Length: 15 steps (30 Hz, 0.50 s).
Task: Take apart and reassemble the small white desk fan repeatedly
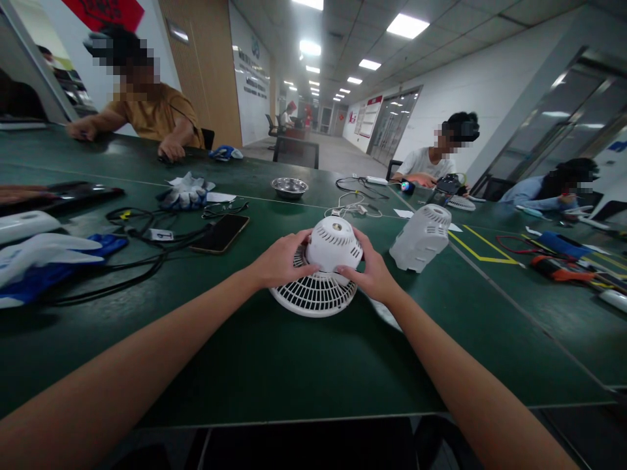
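Observation:
In the head view a white fan's motor housing (334,243), domed and vented, sits over a round slatted fan grille (314,297) on the green table. My left hand (288,260) wraps the housing's left side, its thumb along the lower front. From the right, my right hand (369,264) grips the same housing with its thumb at the front. The fingertips behind the housing are hidden. A white vented plastic casing (421,240) stands on the table to the right of my right hand. Partly behind my right wrist lies a pale flat piece (386,314).
A phone (221,234) and black cables (147,258) lie to the left, with gloves (189,192) beyond. Behind the fan are a metal bowl (289,188) and white wires (355,205). Tools, including an orange-black meter (561,269), lie right. Several people sit around the table.

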Each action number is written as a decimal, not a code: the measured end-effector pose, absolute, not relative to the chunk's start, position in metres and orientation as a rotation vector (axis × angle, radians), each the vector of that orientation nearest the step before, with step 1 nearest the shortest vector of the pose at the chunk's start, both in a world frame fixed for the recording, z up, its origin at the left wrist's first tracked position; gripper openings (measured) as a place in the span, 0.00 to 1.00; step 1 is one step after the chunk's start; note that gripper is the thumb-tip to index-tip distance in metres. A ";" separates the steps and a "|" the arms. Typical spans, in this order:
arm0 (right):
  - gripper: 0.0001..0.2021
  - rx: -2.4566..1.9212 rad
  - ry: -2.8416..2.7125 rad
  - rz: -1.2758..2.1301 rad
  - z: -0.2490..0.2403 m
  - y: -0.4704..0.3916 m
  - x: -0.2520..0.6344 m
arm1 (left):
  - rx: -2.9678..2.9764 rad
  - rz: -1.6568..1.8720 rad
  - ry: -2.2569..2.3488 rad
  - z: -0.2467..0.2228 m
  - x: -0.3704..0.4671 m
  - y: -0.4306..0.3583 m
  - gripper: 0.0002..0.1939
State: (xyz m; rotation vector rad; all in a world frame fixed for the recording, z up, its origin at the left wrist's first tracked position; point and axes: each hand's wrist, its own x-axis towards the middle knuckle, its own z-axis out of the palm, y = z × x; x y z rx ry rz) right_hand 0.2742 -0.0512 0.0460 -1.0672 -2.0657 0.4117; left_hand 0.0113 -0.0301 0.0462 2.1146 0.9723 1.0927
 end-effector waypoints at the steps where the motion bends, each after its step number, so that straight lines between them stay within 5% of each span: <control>1: 0.43 -1.063 -2.077 0.420 0.047 -0.052 0.274 | 2.163 1.083 0.979 0.046 0.011 -0.029 0.39; 15: 0.40 -0.980 -2.168 0.263 0.051 -0.060 0.272 | 2.380 0.880 0.963 0.048 0.008 -0.029 0.34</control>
